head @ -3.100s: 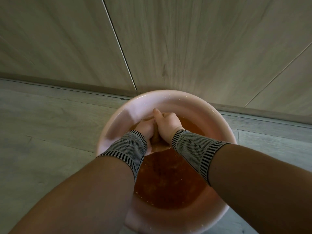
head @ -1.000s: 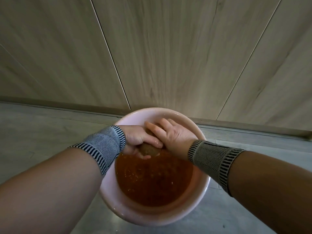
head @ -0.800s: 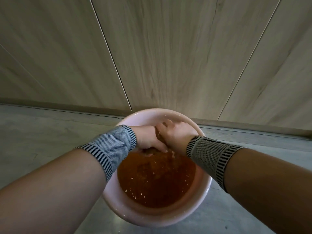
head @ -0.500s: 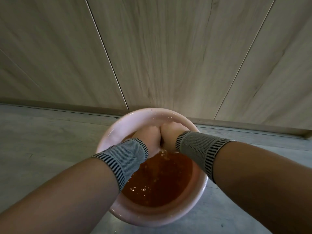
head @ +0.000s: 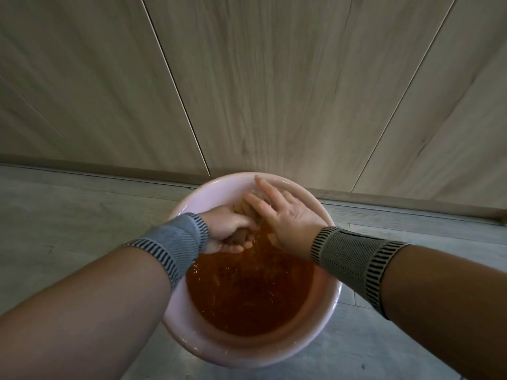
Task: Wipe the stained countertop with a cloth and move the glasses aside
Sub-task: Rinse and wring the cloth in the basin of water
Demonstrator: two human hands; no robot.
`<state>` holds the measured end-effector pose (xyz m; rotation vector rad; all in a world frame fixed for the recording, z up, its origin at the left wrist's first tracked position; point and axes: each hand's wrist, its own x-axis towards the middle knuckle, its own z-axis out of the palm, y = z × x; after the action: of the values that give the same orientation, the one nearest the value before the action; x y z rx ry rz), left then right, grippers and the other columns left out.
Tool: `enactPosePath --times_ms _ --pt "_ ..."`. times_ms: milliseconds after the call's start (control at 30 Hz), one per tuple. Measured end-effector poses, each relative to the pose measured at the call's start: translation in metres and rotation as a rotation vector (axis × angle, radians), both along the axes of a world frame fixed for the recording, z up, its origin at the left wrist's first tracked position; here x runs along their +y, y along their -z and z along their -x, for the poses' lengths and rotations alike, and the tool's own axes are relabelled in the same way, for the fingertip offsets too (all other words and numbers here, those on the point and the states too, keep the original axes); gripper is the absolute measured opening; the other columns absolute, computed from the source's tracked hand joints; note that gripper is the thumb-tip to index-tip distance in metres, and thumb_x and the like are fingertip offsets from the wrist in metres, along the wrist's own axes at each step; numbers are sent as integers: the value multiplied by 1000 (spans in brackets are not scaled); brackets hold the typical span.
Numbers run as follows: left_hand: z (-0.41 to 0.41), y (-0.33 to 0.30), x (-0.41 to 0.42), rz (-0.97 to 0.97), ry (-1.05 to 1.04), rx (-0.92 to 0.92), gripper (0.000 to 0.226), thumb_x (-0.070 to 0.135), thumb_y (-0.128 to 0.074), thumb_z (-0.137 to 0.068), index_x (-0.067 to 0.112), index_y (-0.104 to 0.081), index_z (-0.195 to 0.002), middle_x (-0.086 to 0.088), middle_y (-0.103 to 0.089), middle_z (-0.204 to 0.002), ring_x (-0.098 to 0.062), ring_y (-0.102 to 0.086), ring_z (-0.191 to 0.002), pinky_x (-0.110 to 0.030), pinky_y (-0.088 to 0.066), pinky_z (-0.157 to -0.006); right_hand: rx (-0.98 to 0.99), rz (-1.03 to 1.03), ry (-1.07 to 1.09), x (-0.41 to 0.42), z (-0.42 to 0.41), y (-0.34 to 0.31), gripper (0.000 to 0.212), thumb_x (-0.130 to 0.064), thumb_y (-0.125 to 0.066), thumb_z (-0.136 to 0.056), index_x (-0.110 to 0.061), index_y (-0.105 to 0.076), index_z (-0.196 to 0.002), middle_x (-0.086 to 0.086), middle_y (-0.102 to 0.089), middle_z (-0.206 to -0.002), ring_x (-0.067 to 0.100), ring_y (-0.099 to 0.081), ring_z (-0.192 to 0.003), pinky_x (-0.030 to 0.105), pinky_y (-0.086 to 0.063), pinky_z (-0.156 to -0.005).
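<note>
A pale pink basin stands on the floor, holding orange-brown water. Over its far side my left hand is closed around a wet brownish cloth, most of it hidden inside the fist. A twisted end of the cloth sticks up between the hands. My right hand rests against that end with its fingers spread and stretched out flat. Drops fall from the cloth into the water. Both wrists wear grey striped bands. No glasses or countertop are in view.
The basin sits close to a wall of light wood-look panels with a dark skirting strip along its foot. Grey plank flooring stretches to the left and right of the basin.
Half a second ago both fists were pressed together on the cloth. Now my right hand has loosened, its fingers spread flat, while my left hand still grips the cloth above the water.
</note>
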<state>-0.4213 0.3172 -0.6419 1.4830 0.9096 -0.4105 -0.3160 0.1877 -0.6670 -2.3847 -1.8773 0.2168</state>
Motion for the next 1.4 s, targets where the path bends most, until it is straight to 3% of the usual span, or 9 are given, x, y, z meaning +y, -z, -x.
enactPosePath --times_ms 133,267,367,600,700,833,1033,1200,1400 --pt "-1 -20 1 207 114 40 15 11 -53 -97 11 -61 -84 -1 -66 -65 -7 -63 -54 -16 -48 -44 -208 -382 -171 10 -4 6 62 -20 -52 -81 -11 -33 -140 27 -47 -143 40 -64 -103 48 -57 -84" --pt "-1 -23 1 230 201 130 14 10 -55 -96 9 -59 -83 -1 -64 -64 -4 -55 -45 -11 -37 -35 -226 -322 -250 16 -3 -8 54 -24 -50 -85 -14 -44 -137 19 -63 -118 37 -67 -86 45 -58 -68" --pt "-6 -19 -8 150 193 112 17 6 -57 -95 8 -57 -78 0 -54 -60 -2 -44 -41 -10 -27 -33 -167 -206 -251 17 -4 -12 33 -17 -62 -78 -5 -67 -108 19 -65 -88 39 -65 -64 37 -46 -46" --pt "-21 -24 -17 -94 204 14 13 0 -66 -88 8 -63 -79 3 -56 -53 -8 -44 -47 -16 -29 -38 -215 112 -4 20 -16 -45 24 -35 -45 -101 -23 -57 -118 0 -61 -120 27 -63 -104 30 -35 -69" --pt "-23 -17 -19 -390 383 118 9 12 -66 -90 4 -68 -94 -2 -55 -61 -19 -46 -56 -23 -34 -46 -180 223 48 23 -8 -42 27 -30 -49 -99 -24 -60 -123 2 -65 -119 26 -63 -107 32 -45 -75" --pt "-26 -1 -24 -928 640 153 20 24 -65 -90 16 -54 -75 2 -51 -68 -22 -52 -68 -31 -43 -60 -115 283 93 26 -2 -30 29 -29 -57 -94 -26 -62 -123 -2 -62 -127 21 -57 -120 35 -45 -98" --pt "-23 4 -23 -1156 621 5 35 24 -53 -98 11 -44 -129 -3 -56 -91 -23 -55 -83 -32 -40 -70 -4 284 196 32 1 -18 19 -19 -56 -90 -19 -66 -106 -1 -66 -100 23 -64 -95 34 -50 -80" --pt "-21 7 -20 -1195 658 -51 45 23 -54 -95 12 -31 -132 4 -54 -72 -14 -51 -59 -31 -39 -55 59 307 210 32 -3 -15 20 -12 -54 -87 -20 -47 -69 -2 -52 -70 19 -53 -66 34 -47 -64" --pt "-18 6 -17 -1276 730 -69 42 24 -50 -97 13 -27 -130 5 -49 -64 -18 -50 -55 -34 -46 -53 -41 488 31 39 -5 -18 27 -6 -53 -89 -16 -53 -64 0 -52 -67 18 -49 -61 31 -46 -59"
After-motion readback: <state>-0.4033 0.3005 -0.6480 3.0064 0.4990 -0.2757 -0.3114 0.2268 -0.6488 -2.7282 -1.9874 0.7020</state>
